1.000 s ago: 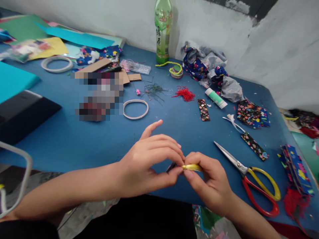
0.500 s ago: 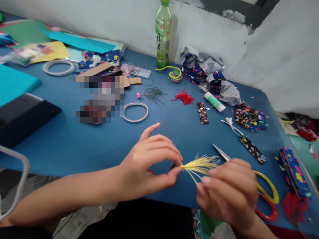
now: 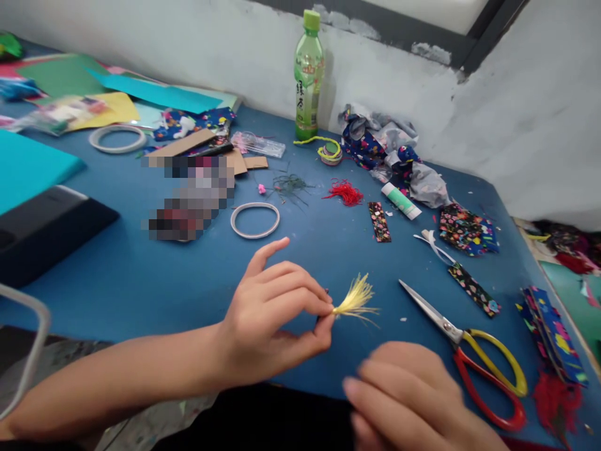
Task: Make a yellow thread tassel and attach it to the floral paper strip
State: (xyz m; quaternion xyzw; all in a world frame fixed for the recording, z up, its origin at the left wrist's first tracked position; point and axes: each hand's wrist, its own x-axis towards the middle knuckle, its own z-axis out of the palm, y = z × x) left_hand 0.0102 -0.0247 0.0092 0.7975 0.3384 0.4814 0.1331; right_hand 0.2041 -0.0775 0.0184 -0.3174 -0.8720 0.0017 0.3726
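Note:
Between thumb and fingertips, my left hand (image 3: 282, 313) pinches the bound end of a yellow thread tassel (image 3: 357, 299). The loose strands fan out to the right. A small dark bit shows behind the fingertips, mostly hidden. My right hand (image 3: 413, 394) is lower right, apart from the tassel, blurred, with its fingers curled closed. Whatever it may hold is hidden. Scissors (image 3: 453, 332) with one yellow and one red handle lie just beyond that hand, blades pointing up and left.
On the blue table (image 3: 188, 282) lie a roll of tape (image 3: 255, 220), red threads (image 3: 346, 193), a glue stick (image 3: 400, 200) and floral fabric strips (image 3: 474, 288). A green bottle (image 3: 308, 81) stands by the wall. A dark box (image 3: 51, 232) is at left.
My right hand has let go of the tassel strands and moved down, away from them. The strands now spread freely upward, and the scissors are more fully uncovered.

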